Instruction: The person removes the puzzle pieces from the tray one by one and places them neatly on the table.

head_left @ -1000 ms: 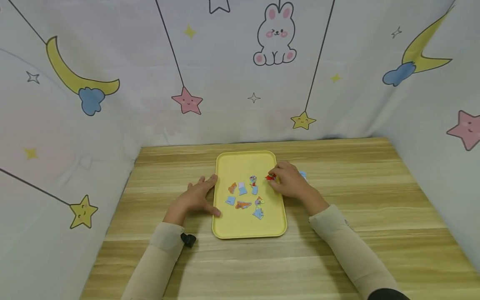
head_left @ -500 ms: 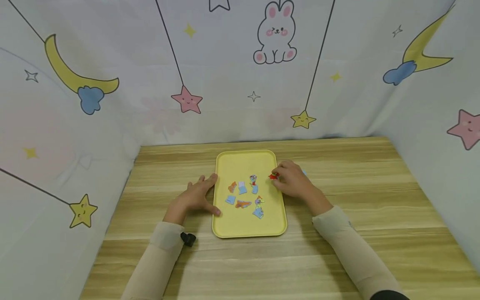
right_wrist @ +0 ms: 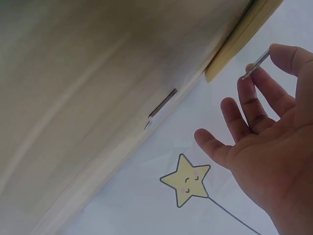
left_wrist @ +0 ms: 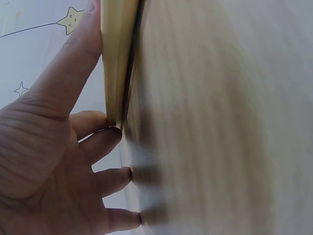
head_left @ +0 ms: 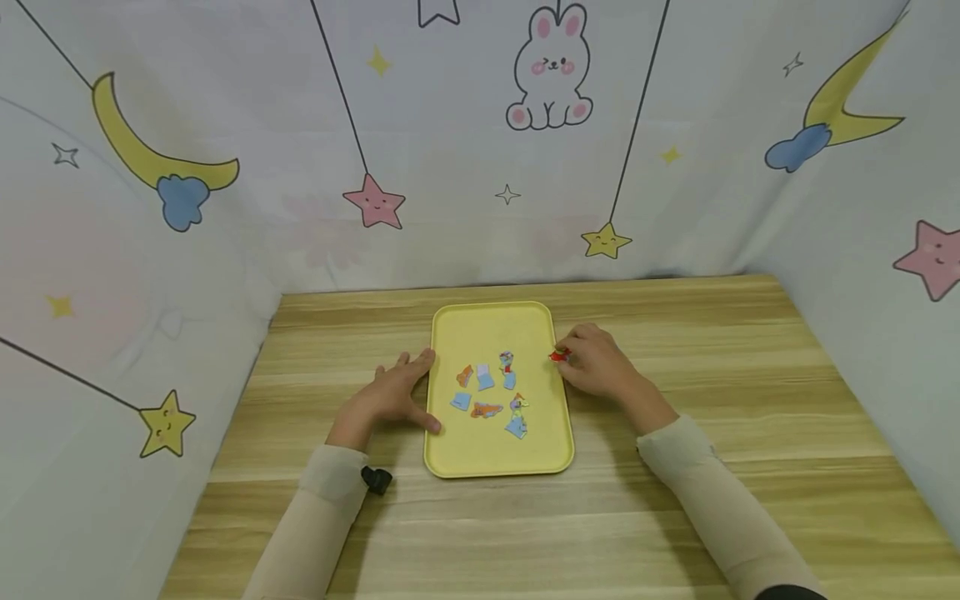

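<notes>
My right hand [head_left: 600,362] pinches a small red piece [head_left: 558,356], over the right rim of the yellow tray [head_left: 498,454]. In the right wrist view the piece [right_wrist: 257,64] is seen edge-on as a thin flat card between thumb and fingertips. My left hand [head_left: 386,396] is spread at the tray's left side, thumb on the rim and other fingers beside it. On the tray lie several cut-out jigsaw-like pieces, among them an orange piece [head_left: 487,410], a light blue piece [head_left: 461,402] and a blue piece [head_left: 516,427].
The tray lies on a wood-grain table [head_left: 712,350]. A thin flat piece [right_wrist: 162,104] lies on the table to the right of the tray, seen in the right wrist view. A patterned cloth [head_left: 465,150] stands behind and at both sides.
My right hand has moved right, carrying the red piece from above the tray to its right rim. It now hides the blue piece on the table beyond. The left hand stays put.
</notes>
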